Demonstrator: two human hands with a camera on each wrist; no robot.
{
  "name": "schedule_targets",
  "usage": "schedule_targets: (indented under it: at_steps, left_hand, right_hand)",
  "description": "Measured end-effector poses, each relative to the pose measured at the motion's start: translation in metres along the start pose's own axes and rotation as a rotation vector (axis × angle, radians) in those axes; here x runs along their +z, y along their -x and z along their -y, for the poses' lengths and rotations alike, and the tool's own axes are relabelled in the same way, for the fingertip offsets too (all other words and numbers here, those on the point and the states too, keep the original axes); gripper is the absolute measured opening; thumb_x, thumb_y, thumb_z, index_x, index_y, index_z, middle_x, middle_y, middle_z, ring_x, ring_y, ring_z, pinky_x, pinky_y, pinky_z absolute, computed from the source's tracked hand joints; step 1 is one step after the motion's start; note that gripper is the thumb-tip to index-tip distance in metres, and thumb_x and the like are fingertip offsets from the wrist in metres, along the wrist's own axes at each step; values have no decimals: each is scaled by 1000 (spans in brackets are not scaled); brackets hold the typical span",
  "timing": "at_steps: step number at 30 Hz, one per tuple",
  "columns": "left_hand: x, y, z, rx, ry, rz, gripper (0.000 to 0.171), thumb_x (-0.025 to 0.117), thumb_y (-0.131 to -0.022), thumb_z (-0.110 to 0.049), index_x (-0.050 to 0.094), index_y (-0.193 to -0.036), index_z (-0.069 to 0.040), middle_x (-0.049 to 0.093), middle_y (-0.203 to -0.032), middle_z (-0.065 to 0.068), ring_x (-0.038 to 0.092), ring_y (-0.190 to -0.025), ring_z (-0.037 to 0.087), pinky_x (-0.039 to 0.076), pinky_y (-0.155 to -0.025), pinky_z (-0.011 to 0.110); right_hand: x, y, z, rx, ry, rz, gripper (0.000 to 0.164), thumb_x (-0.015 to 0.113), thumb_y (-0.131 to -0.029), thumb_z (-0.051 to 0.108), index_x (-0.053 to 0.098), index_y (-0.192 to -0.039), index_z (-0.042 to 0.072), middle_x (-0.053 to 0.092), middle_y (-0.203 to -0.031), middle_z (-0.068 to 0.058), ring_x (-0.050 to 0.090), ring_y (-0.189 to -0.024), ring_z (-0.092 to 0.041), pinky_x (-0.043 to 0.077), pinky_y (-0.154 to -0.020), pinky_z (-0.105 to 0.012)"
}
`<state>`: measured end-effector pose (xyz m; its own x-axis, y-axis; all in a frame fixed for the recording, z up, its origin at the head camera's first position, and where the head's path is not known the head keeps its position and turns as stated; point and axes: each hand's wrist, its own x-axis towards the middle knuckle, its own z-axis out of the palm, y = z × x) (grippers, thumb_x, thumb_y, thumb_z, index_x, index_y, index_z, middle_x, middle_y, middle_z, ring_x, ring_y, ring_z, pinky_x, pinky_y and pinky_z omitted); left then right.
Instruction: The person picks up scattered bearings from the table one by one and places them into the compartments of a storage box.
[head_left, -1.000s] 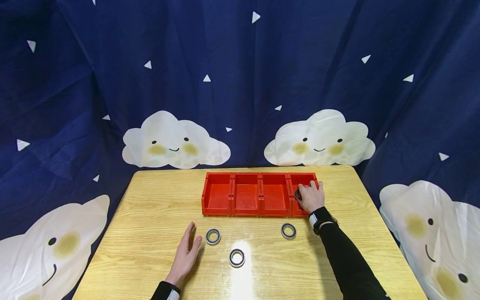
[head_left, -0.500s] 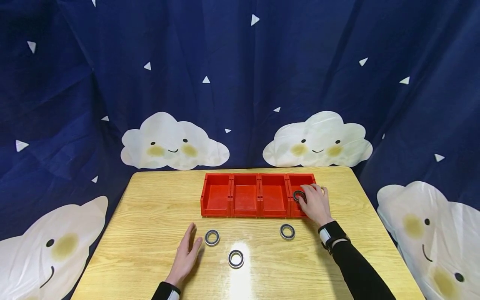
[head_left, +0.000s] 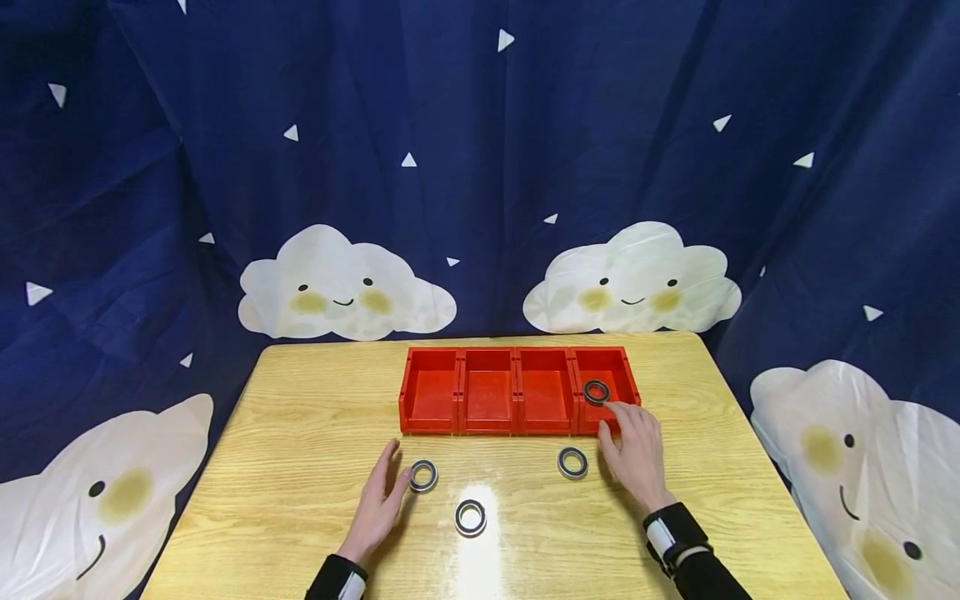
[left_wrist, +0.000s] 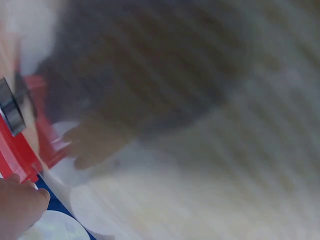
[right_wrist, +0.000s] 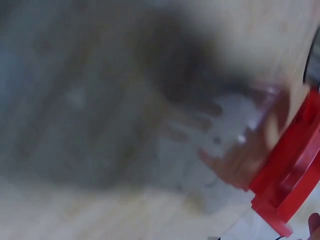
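Four-sided red bins stand joined in a row, and in the rightmost bin [head_left: 621, 367] lies a ball bearing [head_left: 596, 382]. Just in front of that bin is my right hand [head_left: 637, 457], fingers relaxed and holding nothing, its fingertips over the front edge. A second bearing [head_left: 573, 451] lies on the table left of this hand. My left hand [head_left: 375, 508] has its thumb beside another bearing [head_left: 423, 487]; whether they touch I cannot tell. One more bearing [head_left: 470, 533] lies nearer to me. In the left wrist view, part of a bearing [left_wrist: 11, 107] shows at the edge.
To the left in the row are further red bins [head_left: 435, 387], with no bearing seen inside. The wooden table [head_left: 300, 417] reaches back to a dark blue curtain [head_left: 480, 167] with clouds printed on it. Glare lies on the tabletop near the front middle.
My right hand has let go of the bearing in the rightmost bin and drawn back toward me. My left hand has shifted slightly right, closer to the bearing beside it.
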<state>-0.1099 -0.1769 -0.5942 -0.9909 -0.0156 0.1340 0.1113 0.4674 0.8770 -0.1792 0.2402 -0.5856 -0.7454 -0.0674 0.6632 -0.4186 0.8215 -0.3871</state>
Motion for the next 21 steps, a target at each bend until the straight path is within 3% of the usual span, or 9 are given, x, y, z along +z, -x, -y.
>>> schedule_targets:
  at_steps: [6,12,15,21]
  left_hand:
    - [11,-5,-9,43,29,19,57,53,-95,-24,30,-144,-7,35,-144,11,30,-132,27,22,-106,47]
    - [24,-6,-13,133,22,44,55,53,-95,-26,34,-141,-3,50,-127,19,51,-111,29,39,-94,44]
    - [29,-6,-15,134,12,61,55,53,-95,-28,35,-141,-4,50,-127,18,50,-111,28,39,-93,45]
    - [34,-5,-18,101,1,91,57,52,-95,-32,34,-142,-6,40,-140,12,34,-129,25,27,-104,48]
  right_hand:
    - [0,23,15,70,-34,122,40,65,-82,24,59,-117,5,57,-112,-15,49,-106,-35,34,-90,-51]
    - [-1,40,28,157,-31,286,52,66,-83,38,55,-124,8,55,-117,-13,48,-109,-32,37,-88,-52]
    - [0,46,32,167,-20,336,56,66,-82,42,54,-125,9,55,-117,-13,49,-109,-33,38,-87,-55]
    - [2,52,37,177,7,381,63,71,-76,44,54,-126,10,56,-116,-12,49,-109,-33,37,-87,-57]
